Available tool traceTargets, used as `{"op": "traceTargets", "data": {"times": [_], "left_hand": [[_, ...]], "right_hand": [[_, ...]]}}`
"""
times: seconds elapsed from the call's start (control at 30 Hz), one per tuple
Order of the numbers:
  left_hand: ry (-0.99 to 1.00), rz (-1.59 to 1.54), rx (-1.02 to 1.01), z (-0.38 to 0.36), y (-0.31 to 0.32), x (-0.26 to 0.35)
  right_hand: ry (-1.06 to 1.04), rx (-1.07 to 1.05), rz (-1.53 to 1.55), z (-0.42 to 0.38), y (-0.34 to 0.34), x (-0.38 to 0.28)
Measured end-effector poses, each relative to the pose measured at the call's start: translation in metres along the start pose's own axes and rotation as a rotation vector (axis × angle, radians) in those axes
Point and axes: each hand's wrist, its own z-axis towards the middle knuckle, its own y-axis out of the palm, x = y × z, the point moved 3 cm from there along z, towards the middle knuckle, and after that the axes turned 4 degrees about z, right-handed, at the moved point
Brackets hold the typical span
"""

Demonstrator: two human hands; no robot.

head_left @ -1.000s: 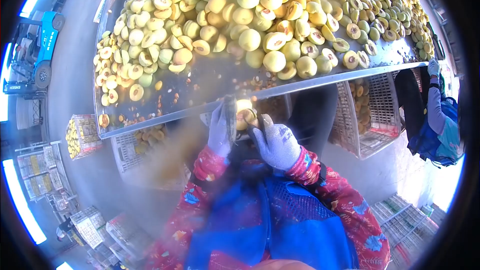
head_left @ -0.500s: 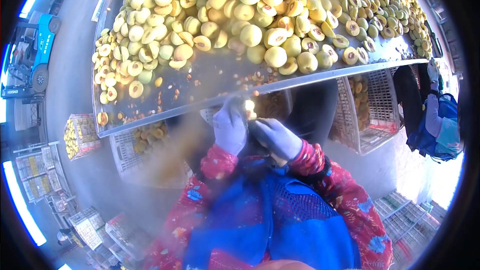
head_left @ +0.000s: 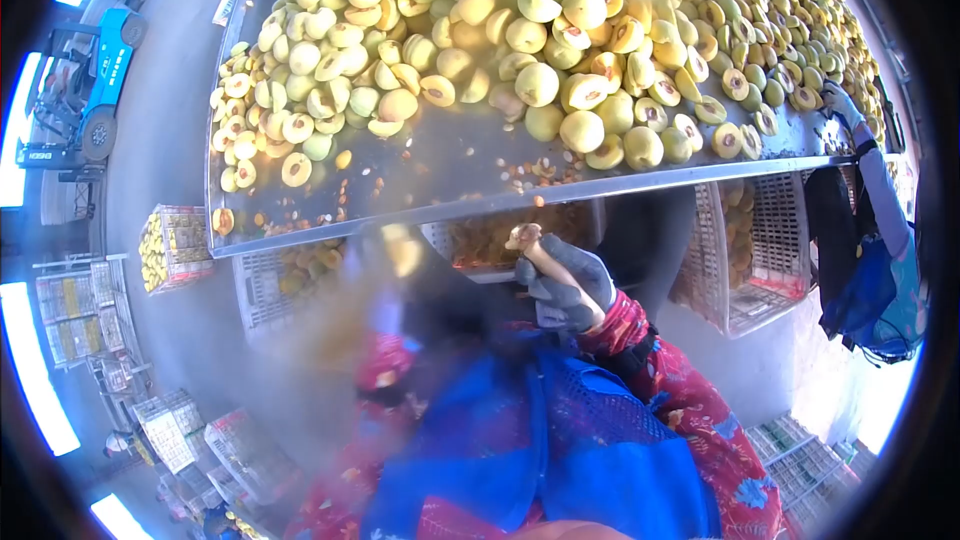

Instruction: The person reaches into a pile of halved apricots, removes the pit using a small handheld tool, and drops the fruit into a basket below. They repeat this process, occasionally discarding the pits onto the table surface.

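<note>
My right hand [head_left: 568,285], in a grey-palmed glove, is closed around a tool with a pale wooden handle [head_left: 562,270]. The tool's head [head_left: 523,237] points up and left, just below the table edge. Blurred by motion and a smudge on the view, my left hand [head_left: 386,312] is out to the left, with a yellow peach half [head_left: 402,250] at its fingers. Its fingers are not sharp. Halved yellow-green peaches [head_left: 540,85] lie heaped on the metal table [head_left: 450,165] in front of me, some showing reddish stone hollows.
Crates stand under the table, one at the right [head_left: 735,270] and another holding brownish matter [head_left: 515,240]. Loose stones [head_left: 539,201] lie near the table edge. A co-worker's gloved hand [head_left: 842,105] reaches the heap at right. A blue forklift [head_left: 100,80] is at far left.
My hands have come apart from each other. The left has moved left with the yellow fruit; the right has turned, exposing the tool. The co-worker's hand has reached up onto the heap.
</note>
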Motion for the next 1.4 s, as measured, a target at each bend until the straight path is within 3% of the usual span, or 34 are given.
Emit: {"op": "traceTargets", "data": {"times": [0.07, 0.1, 0.13, 0.23, 0.27, 0.33, 0.43, 0.53, 0.57, 0.63, 0.67, 0.73, 0.77, 0.8, 0.87, 0.9, 1.0, 1.1, 1.13, 1.17, 1.23, 1.27, 1.4], "left_hand": [[0.212, 0.954, 0.328, 0.021, -0.05, -0.002], [0.381, 1.145, 0.43, 0.027, -0.057, 0.01], [0.476, 1.118, 0.364, 0.039, -0.061, 0.023], [0.565, 0.935, 0.145, 0.089, -0.011, 0.082], [0.834, 0.97, 0.216, 0.12, 0.012, 0.077], [0.789, 1.197, -0.064, 0.15, 0.06, 0.102], [0.768, 1.416, -0.022, 0.194, 0.102, 0.082], [0.584, 0.984, -0.174, 0.176, 0.088, 0.09], [0.442, 0.709, -0.22, 0.206, 0.088, 0.06], [0.106, 0.106, -0.552, 0.147, 0.066, 0.074], [0.073, -0.031, -0.601, 0.128, 0.059, 0.069], [0.015, -0.376, -0.714, 0.096, 0.055, 0.054], [-0.009, -0.587, -0.774, 0.081, 0.057, 0.047], [-0.009, -0.628, -0.736, 0.072, 0.058, 0.033], [0.029, -0.642, -0.681, 0.058, 0.065, 0.019], [0.052, -0.613, -0.665, 0.048, 0.069, 0.018], [-0.255, -0.997, -0.79, 0.012, 0.075, 0.031], [-0.295, -0.961, -0.789, -0.013, 0.078, 0.04], [0.13, -0.685, -0.765, -0.015, 0.08, 0.038], [0.507, -0.415, -0.608, -0.018, 0.08, 0.036], [0.835, 0.114, -0.433, -0.029, 0.07, 0.05], [0.867, 0.09, -0.28, -0.033, 0.075, 0.048], [1.042, 0.216, -0.186, -0.028, 0.082, 0.029]], "right_hand": [[0.064, 0.098, -0.067, -0.006, -0.031, -0.018], [0.099, 0.151, -0.097, -0.005, -0.035, -0.018], [0.026, 0.19, -0.144, -0.008, -0.036, -0.018], [0.062, 0.252, -0.161, -0.009, -0.055, -0.023], [0.062, 0.27, -0.185, -0.008, -0.054, -0.022], [0.053, 0.303, -0.234, -0.006, -0.05, -0.019], [-0.037, 0.397, -0.356, -0.013, -0.036, -0.014], [-0.053, 0.336, -0.32, -0.02, -0.031, -0.013], [-0.033, 0.314, -0.298, -0.022, -0.03, -0.012], [-0.022, 0.311, -0.385, -0.021, -0.03, -0.016], [-0.019, 0.309, -0.428, -0.02, -0.03, -0.019], [-0.154, 0.334, -1.169, -0.017, -0.015, -0.021], [-0.208, 0.364, -1.356, -0.014, -0.007, -0.018], [-0.261, 0.409, -1.544, -0.012, 0.001, -0.016], [-0.349, 0.548, -1.554, -0.003, 0.01, -0.01], [-0.398, 0.499, -1.755, -0.003, 0.017, -0.005], [-0.6, 0.39, -2.14, 0.002, 0.034, 0.007], [-0.755, 0.457, -2.156, 0.01, 0.035, 0.015], [-0.807, 0.457, -2.146, 0.011, 0.038, 0.017], [-0.827, 0.466, -2.143, 0.01, 0.038, 0.018], [-0.869, 0.483, -2.133, 0.007, 0.037, 0.021], [-0.85, 0.5, -2.134, 0.006, 0.035, 0.021], [-0.808, 0.523, -2.178, 0.002, 0.036, 0.023]]}}
